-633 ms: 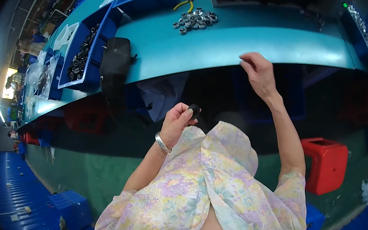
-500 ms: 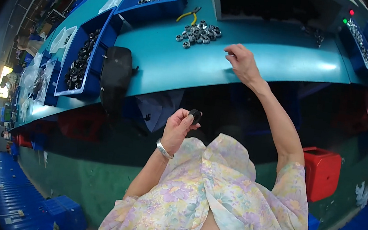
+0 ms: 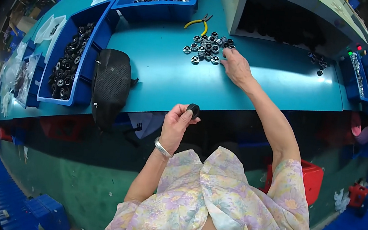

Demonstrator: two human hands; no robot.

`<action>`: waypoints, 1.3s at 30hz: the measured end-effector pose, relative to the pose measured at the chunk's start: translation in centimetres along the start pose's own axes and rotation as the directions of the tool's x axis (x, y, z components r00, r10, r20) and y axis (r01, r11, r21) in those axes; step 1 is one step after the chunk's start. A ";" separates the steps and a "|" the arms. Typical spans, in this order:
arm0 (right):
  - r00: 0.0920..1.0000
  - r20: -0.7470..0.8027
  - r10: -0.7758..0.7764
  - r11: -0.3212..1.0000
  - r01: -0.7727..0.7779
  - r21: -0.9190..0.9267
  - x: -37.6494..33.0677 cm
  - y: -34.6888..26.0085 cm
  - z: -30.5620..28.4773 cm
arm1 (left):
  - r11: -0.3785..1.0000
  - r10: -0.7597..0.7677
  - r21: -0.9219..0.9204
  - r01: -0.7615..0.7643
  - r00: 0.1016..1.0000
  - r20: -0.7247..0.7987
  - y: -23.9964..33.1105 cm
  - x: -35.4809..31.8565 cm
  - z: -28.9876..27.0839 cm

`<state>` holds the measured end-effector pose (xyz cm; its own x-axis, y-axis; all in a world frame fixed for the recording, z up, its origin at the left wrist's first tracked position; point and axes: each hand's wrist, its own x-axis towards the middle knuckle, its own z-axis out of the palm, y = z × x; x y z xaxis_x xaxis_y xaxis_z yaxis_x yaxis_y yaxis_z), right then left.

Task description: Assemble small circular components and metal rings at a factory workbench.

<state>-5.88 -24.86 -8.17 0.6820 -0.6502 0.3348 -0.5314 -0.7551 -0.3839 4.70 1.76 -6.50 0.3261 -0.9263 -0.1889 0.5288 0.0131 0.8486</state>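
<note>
My left hand (image 3: pixel 177 127), in front of the bench edge, pinches a black ring-shaped part (image 3: pixel 193 110) between thumb and fingers. Across the bench, my right hand (image 3: pixel 237 67) is at the right side of a loose pile of small round silver-and-black parts (image 3: pixel 208 47). Its fingers are bent together, their tips touching the edge of the pile. Whatever lies between them is too small and covered to make out. Just behind the pile lie cutting pliers with yellow handles (image 3: pixel 199 23).
On the left of the teal bench (image 3: pixel 160 80) are a blue bin of black rings (image 3: pixel 89 70) and a black mesh pouch (image 3: pixel 111 83). A blue bin of silver parts (image 3: pixel 158 7) stands behind. A pale open-fronted box (image 3: pixel 236 11) is at the back; a red stool (image 3: pixel 312 181) stands right.
My right hand has moved leftward and forward to the pile of round parts. My left hand keeps hold of the black ring. The view has shifted, showing more of the bench.
</note>
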 end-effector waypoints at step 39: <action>0.973 0.086 0.212 0.318 -0.152 0.936 -13.8 -10.8 -3.5 | 0.997 0.028 0.065 -0.028 1.000 0.003 -1.3 1.0 3.0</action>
<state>-11.28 -8.05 -5.65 0.5942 -0.7860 0.1708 0.1979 -0.0630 -0.9782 1.96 -0.31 -6.34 0.3380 -0.9268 -0.1635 0.4672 0.0144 0.8841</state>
